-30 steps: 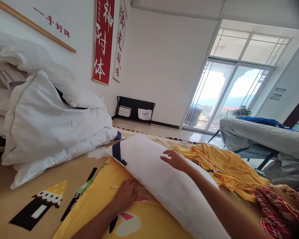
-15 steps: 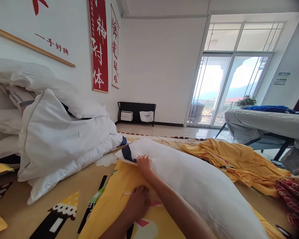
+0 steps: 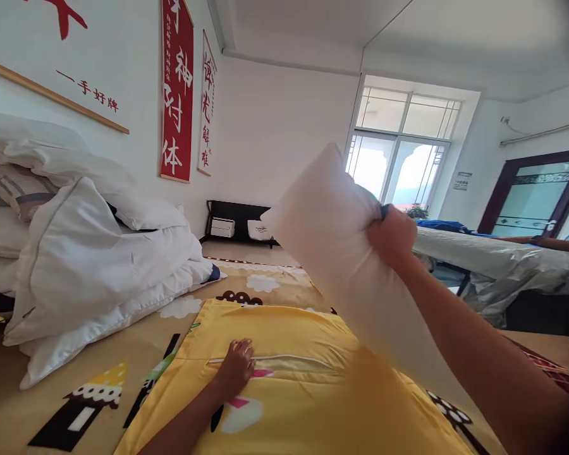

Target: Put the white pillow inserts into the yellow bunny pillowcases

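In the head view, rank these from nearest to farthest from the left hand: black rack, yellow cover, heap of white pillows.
From the left hand:
1. Yellow cover: directly under it.
2. Heap of white pillows: off to its left.
3. Black rack: far ahead, by the back wall.

Single head-worn view, close behind the right hand (image 3: 392, 237) and above the left hand (image 3: 236, 371), facing forward and down; far wall (image 3: 284, 120) beyond both hands
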A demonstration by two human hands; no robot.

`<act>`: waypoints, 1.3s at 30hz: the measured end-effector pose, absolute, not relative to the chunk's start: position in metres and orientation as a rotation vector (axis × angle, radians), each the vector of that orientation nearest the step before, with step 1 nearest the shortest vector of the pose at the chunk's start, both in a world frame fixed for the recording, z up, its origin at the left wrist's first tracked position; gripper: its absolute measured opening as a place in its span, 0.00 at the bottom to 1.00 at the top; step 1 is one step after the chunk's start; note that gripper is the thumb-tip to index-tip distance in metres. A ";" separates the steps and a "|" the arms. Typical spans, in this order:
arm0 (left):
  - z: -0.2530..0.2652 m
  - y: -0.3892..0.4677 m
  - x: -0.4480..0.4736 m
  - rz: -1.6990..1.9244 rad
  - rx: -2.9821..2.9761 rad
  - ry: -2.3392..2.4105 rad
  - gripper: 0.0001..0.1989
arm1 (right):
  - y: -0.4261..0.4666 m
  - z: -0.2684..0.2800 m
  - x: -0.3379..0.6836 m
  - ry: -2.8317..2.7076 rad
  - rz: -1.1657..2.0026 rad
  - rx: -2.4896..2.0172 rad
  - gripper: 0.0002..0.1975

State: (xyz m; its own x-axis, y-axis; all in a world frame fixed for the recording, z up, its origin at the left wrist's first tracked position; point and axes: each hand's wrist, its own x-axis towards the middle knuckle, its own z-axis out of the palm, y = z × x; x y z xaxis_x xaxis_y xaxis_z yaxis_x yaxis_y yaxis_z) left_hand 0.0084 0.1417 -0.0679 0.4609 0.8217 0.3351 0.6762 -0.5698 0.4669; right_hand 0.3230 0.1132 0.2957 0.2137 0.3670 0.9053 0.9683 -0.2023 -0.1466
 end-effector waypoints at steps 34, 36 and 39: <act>0.038 0.132 0.050 1.549 1.158 0.426 0.31 | 0.046 0.142 0.377 -1.577 -0.378 -1.564 0.08; 0.044 0.131 0.048 1.607 1.178 0.418 0.37 | 0.043 0.146 0.371 -1.535 -0.375 -1.589 0.06; 0.061 0.132 0.063 1.779 1.136 0.455 0.42 | 0.021 0.149 0.363 -1.372 -0.472 -1.463 0.18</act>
State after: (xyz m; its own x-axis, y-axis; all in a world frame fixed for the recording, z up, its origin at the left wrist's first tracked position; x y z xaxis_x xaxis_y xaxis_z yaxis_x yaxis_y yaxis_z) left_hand 0.0634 0.1315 0.0608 -0.1250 0.8576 0.4990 -0.5131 -0.4863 0.7073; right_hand 0.3627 0.0214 0.1490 0.2709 0.4930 0.8268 0.8975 0.1812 -0.4021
